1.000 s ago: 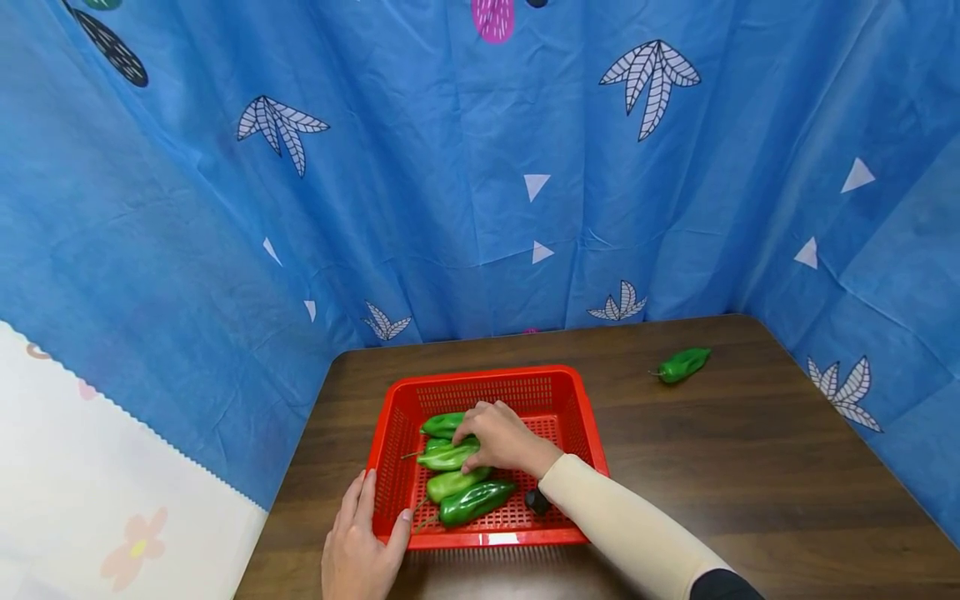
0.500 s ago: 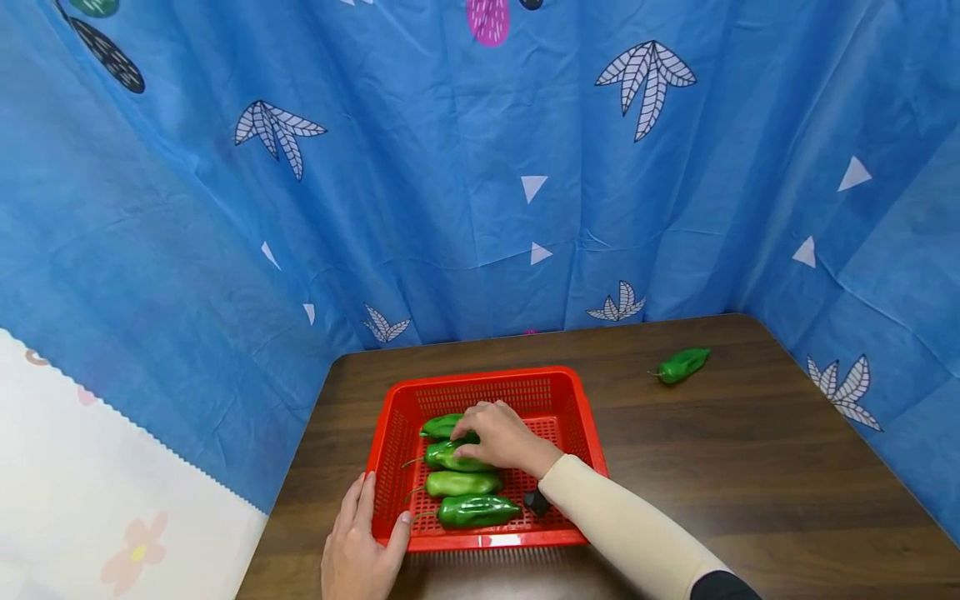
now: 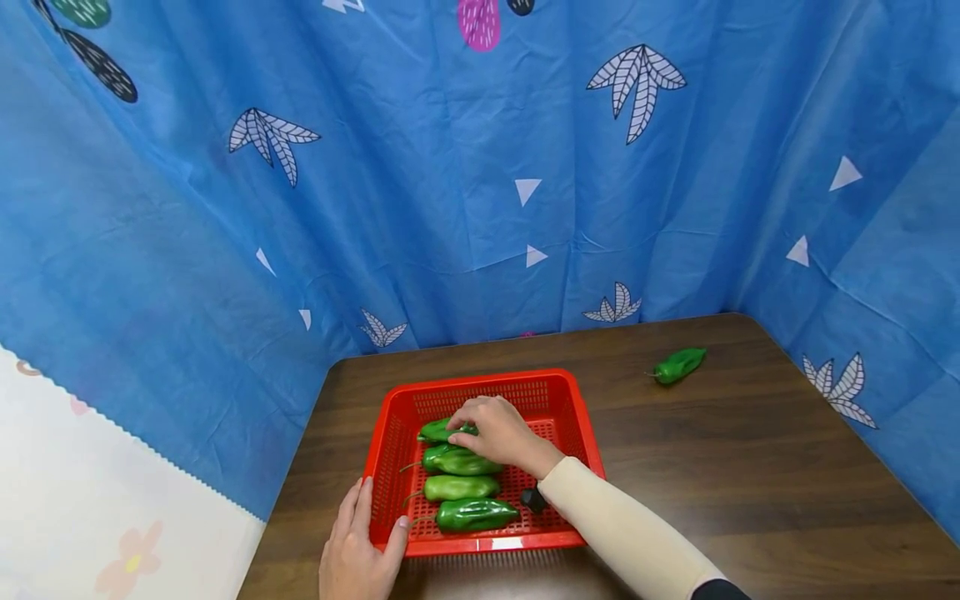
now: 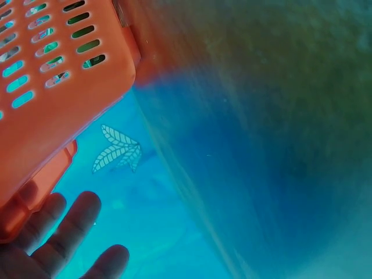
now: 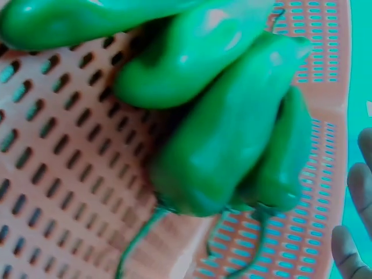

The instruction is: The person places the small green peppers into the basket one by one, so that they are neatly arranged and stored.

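Note:
Several green peppers lie side by side in a red plastic basket (image 3: pixel 577 417), their stems pointing left. My right hand (image 3: pixel 495 429) reaches over the rearmost pepper (image 3: pixel 433 432), thumb and forefinger pinching across it and covering its right end. In front of it are a mid-green pepper (image 3: pixel 459 460), a lighter pepper (image 3: pixel 461 487) and a dark glossy pepper (image 3: pixel 477 515). My left hand (image 3: pixel 358 542) rests with extended fingers along the basket's left front corner. In the left wrist view its fingers (image 4: pixel 68 232) show beside the slotted basket wall (image 4: pixel 110 81).
One more green pepper (image 3: pixel 678 365) lies alone on the wooden table (image 3: pixel 697 467), at the back right. A patterned blue curtain (image 3: pixel 487 208) hangs behind the table. Past the basket wall, fingertips (image 5: pixel 349 256) show at the right edge of the right wrist view.
My right hand has shifted slightly from the second pepper toward the rearmost one. The peppers in front of it now lie straighter and more evenly spaced. The left hand stays at the basket corner.

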Demonstrator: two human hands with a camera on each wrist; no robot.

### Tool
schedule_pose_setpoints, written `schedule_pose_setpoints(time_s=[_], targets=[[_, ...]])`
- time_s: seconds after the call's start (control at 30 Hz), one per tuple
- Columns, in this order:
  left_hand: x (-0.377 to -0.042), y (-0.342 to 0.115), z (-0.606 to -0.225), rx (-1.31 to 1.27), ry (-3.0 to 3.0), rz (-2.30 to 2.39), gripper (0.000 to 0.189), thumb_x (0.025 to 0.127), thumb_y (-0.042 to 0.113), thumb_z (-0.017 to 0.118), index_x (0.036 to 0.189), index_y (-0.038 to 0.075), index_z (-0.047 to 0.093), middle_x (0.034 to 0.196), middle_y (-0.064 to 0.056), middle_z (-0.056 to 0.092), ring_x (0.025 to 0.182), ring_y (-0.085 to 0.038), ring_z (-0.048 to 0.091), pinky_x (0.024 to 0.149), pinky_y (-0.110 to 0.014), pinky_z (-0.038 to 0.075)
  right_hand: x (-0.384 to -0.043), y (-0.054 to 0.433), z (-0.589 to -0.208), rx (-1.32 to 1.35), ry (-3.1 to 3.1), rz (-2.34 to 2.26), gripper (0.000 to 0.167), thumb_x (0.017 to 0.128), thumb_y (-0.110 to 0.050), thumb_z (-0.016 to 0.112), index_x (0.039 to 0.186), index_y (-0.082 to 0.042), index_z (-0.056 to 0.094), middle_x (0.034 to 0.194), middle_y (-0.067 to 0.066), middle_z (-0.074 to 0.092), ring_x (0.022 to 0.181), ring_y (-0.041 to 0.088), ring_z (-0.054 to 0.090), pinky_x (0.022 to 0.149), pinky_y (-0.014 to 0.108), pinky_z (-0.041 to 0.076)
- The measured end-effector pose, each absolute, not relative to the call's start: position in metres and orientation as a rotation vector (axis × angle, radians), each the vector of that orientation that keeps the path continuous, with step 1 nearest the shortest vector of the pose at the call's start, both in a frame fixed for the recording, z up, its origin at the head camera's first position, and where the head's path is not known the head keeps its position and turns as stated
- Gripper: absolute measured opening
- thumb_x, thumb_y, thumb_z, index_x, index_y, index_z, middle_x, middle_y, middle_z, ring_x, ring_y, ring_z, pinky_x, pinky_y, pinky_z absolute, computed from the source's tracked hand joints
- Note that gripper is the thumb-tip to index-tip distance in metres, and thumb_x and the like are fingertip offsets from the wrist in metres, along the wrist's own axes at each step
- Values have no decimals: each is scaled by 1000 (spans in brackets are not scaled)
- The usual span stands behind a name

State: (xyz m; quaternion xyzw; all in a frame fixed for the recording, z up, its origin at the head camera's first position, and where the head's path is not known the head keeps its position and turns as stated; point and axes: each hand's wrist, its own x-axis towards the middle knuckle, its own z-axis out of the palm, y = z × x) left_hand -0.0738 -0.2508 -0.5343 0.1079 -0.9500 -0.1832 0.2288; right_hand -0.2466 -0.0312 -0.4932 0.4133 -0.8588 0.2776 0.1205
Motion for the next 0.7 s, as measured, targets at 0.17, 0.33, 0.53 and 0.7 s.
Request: schedule_pose_setpoints(time_s=[0.17, 0.33, 0.53, 0.7], targets=[[-73, -250, -534, 288, -2613, -503, 77, 86, 44, 73, 148, 6, 49, 145, -15, 51, 116, -38, 62, 80, -63, 53, -243, -29, -482, 1158, -2487, 837, 18, 90, -34, 75, 105, -24, 79, 100, -10, 75, 93, 12, 69, 84, 35, 54], [-72, -249, -534, 280, -2601, -502, 77, 86, 44, 73, 148, 6, 49, 144, -15, 52, 115, -38, 62, 78, -62, 53, -238, -25, -474, 1136, -2419, 766, 15, 89, -36, 76, 102, -29, 78, 97, -13, 74, 90, 6, 68, 80, 31, 53], [-72, -249, -534, 281, -2592, -503, 76, 85, 43, 73, 147, 6, 50, 143, -16, 53, 114, -39, 63, 78, -62, 53, -235, -18, -467, 1107, -2364, 710, 16, 90, -39, 75, 103, -29, 78, 99, -15, 74, 94, 6, 69, 84, 33, 54], [-72, -249, -534, 282, -2584, -505, 76, 85, 43, 73, 147, 5, 50, 143, -16, 53, 114, -39, 63, 78, -62, 54, -243, -7, -458, 1025, -2284, 723, 14, 88, -32, 78, 101, -28, 79, 97, -13, 75, 90, 8, 68, 82, 33, 54]])
